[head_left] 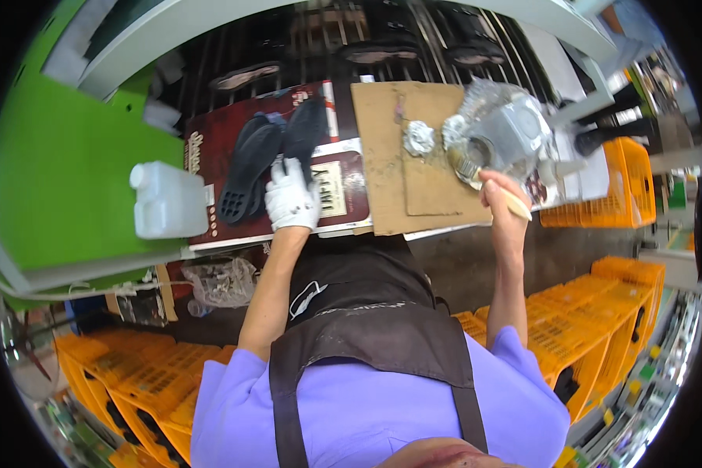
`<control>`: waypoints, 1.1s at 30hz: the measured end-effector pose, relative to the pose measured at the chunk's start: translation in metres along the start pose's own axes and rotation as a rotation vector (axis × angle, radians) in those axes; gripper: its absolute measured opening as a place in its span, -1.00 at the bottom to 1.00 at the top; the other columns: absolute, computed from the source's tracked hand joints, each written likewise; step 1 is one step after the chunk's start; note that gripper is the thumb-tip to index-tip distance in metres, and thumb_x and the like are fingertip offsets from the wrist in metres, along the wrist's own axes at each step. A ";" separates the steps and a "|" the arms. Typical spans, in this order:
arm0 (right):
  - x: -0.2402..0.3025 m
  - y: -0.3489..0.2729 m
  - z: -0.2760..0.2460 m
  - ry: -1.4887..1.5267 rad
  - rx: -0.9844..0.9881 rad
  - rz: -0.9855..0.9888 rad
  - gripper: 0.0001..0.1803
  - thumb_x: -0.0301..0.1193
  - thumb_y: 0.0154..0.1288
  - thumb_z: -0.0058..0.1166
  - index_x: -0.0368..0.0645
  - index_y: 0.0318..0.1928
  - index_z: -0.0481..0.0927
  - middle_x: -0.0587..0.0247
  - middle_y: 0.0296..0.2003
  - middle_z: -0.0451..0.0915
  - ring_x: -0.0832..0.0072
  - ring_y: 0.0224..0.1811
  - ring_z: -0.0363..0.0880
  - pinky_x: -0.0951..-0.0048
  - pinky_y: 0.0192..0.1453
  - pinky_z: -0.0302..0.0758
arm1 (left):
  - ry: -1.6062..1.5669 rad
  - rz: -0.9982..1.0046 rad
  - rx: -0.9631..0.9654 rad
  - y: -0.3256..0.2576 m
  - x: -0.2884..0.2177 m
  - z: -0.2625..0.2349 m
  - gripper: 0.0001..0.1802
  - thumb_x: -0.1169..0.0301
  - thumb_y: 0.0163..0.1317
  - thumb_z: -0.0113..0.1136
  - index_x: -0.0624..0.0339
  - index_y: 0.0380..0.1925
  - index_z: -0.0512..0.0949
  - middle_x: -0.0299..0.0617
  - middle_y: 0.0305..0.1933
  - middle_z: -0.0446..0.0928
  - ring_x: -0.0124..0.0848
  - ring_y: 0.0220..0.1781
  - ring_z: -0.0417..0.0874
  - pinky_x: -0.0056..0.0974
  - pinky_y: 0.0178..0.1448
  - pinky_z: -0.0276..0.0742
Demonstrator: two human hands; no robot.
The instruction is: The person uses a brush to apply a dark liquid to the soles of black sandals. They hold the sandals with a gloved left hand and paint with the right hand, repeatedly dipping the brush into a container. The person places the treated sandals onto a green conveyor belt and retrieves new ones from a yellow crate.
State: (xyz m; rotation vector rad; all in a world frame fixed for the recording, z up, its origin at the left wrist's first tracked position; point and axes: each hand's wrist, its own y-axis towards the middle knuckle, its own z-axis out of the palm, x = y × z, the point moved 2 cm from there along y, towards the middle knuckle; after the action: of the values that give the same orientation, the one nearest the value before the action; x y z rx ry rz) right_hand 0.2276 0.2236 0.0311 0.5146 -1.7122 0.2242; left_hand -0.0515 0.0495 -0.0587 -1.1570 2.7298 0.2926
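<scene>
My left hand (293,196), in a white glove, lies over the lower end of a black shoe sole (304,129), fingers stretched out and apart. Just left of it, more black soles (251,165) overlap on a dark red printed board (210,129). Bare and closed, my right hand (504,196) grips a brush (516,206) by its pale handle. The bristle end reaches the near side of a clear plastic container (508,134), which sits in crumpled clear plastic film. Crumpled whitish wads (419,138) rest left of the container on brown cardboard (382,156).
A translucent white jug (170,200) stands on the green surface (70,164) at left. Behind the boards runs a rack of metal rods (320,47) with dark shoes. Orange crates (636,183) stand at right; more orange crates (140,374) line the floor behind me.
</scene>
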 end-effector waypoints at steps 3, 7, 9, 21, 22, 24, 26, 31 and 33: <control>0.004 0.013 -0.023 -0.170 -0.107 -0.070 -0.81 -0.42 0.28 0.08 -0.30 -0.22 0.63 0.37 -0.46 0.57 0.73 -0.42 0.42 0.66 -0.33 0.35 | -0.088 -0.044 -0.010 0.004 0.001 -0.003 -0.30 0.17 -0.03 0.25 0.22 0.11 0.31 0.19 0.10 0.36 0.06 -0.08 0.53 -0.01 -0.02 0.49; -0.010 0.028 -0.034 -0.309 -0.147 -0.022 -0.83 -0.42 0.25 0.12 -0.30 -0.27 0.63 0.40 -0.48 0.59 0.73 -0.43 0.45 0.65 -0.35 0.39 | -0.143 -0.074 0.129 -0.002 -0.016 -0.025 -0.14 0.11 -0.12 0.31 0.23 0.19 0.22 0.22 -0.07 0.44 0.10 -0.09 0.53 0.02 -0.02 0.49; -0.012 0.035 -0.027 -0.410 -0.153 -0.101 -0.83 -0.41 0.21 0.15 -0.29 -0.31 0.64 0.27 -0.52 0.60 0.64 -0.50 0.49 0.57 -0.38 0.42 | -0.134 -0.097 0.234 -0.004 -0.021 -0.024 -0.05 0.06 -0.15 0.34 0.24 0.23 0.17 0.22 -0.07 0.44 0.10 -0.08 0.53 0.01 -0.01 0.49; -0.040 0.060 -0.030 -0.164 -0.208 0.164 -0.69 -0.25 0.19 0.21 -0.26 -0.50 0.60 0.39 -0.73 0.49 0.77 -0.68 0.37 0.68 -0.60 0.28 | -1.476 -0.478 0.226 0.006 -0.003 -0.007 -0.29 0.27 0.16 0.26 0.45 0.19 0.20 -0.01 0.04 0.47 -0.35 -0.01 0.55 -0.31 0.12 0.44; -0.039 0.057 -0.032 -0.086 -0.242 0.165 -0.69 -0.24 0.20 0.20 -0.23 -0.52 0.58 0.40 -0.72 0.49 0.78 -0.69 0.35 0.72 -0.62 0.26 | -1.675 -0.571 0.358 0.007 0.003 -0.002 -0.34 0.23 0.18 0.24 0.42 0.16 0.25 -0.05 0.02 0.49 -0.32 -0.03 0.57 -0.29 0.08 0.47; -0.046 0.051 -0.033 -0.029 -0.262 0.153 -0.69 -0.23 0.20 0.21 -0.23 -0.49 0.59 0.39 -0.70 0.50 0.76 -0.69 0.37 0.72 -0.61 0.28 | -1.993 -0.740 0.455 0.010 0.003 0.007 -0.42 0.03 0.29 0.01 0.31 0.08 0.37 -0.12 -0.04 0.54 -0.24 -0.10 0.62 -0.20 -0.05 0.56; -0.049 0.042 -0.031 -0.014 -0.267 0.174 -0.70 -0.22 0.19 0.22 -0.23 -0.46 0.59 0.37 -0.66 0.52 0.74 -0.69 0.39 0.71 -0.60 0.32 | -2.151 -0.642 0.470 0.011 0.000 0.005 -0.48 0.02 0.34 -0.12 0.23 0.06 0.40 -0.09 -0.06 0.56 -0.23 -0.13 0.63 -0.20 -0.08 0.60; -0.030 0.034 -0.035 -0.125 -0.230 0.198 -0.69 -0.21 0.20 0.21 -0.24 -0.45 0.59 0.36 -0.67 0.52 0.74 -0.68 0.41 0.71 -0.58 0.35 | -2.549 -0.269 0.792 0.016 0.016 0.040 -0.45 -0.01 0.40 -0.34 0.17 0.08 0.39 -0.01 -0.04 0.53 -0.15 -0.14 0.62 -0.16 -0.10 0.57; -0.024 0.037 -0.041 -0.134 -0.241 0.215 -0.69 -0.21 0.21 0.20 -0.24 -0.45 0.59 0.36 -0.67 0.53 0.73 -0.68 0.42 0.71 -0.58 0.35 | -2.459 -0.373 0.621 0.015 0.016 0.045 -0.42 -0.05 0.38 -0.31 0.20 0.05 0.41 -0.03 -0.08 0.55 -0.16 -0.13 0.62 -0.15 -0.05 0.59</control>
State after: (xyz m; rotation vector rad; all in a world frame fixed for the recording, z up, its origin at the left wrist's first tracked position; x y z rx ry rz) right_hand 0.2496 0.2786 0.0210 0.1702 -1.8956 0.1364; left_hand -0.0697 0.0596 -0.1042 -0.2609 0.3124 0.3246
